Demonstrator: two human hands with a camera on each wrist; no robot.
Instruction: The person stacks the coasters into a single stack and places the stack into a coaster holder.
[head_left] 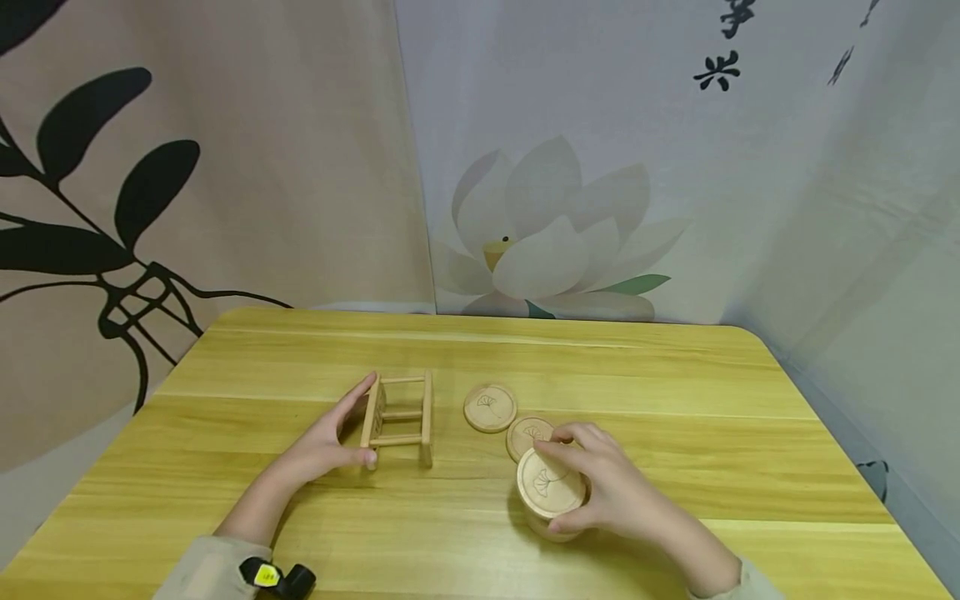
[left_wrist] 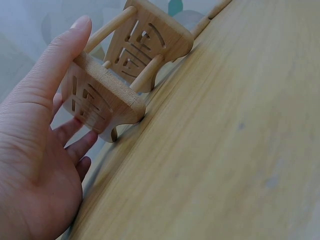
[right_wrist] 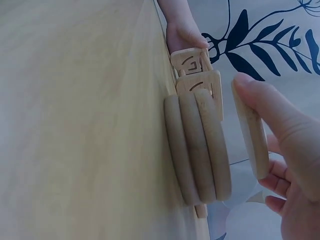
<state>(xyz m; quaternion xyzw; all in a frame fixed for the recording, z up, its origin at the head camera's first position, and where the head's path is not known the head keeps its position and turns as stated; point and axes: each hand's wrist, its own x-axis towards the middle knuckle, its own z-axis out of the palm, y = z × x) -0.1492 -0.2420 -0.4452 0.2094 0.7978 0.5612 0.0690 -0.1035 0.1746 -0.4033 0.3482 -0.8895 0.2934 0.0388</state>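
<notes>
A: Where is the leaf-marked coaster (head_left: 551, 482) being held?

B: The right hand (head_left: 611, 483) is pinching it by its rim, and it's hanging just above a stack (right_wrist: 197, 150) of three, not touching.

A: And the left hand (head_left: 326, 450)?

B: Thumb and fingers are gripping the left end panel of the rack (head_left: 427, 417), which is standing on the bench (head_left: 675, 383).

A: How are you expecting the coaster to handle?

B: It's looking wooden, so I'm guessing light, stiff and hard to break. The smooth, rounded rim may be slipping a little under dry skin, so I'm favouring a hold straight across, thumb opposite fingers.

A: And the loose ones?

B: One coaster (head_left: 490, 408) is lying near the rack, another coaster (head_left: 529, 432) just beyond the stack. Lying flat, they're offering only thin edges, so I'm suggesting the rim.
</notes>
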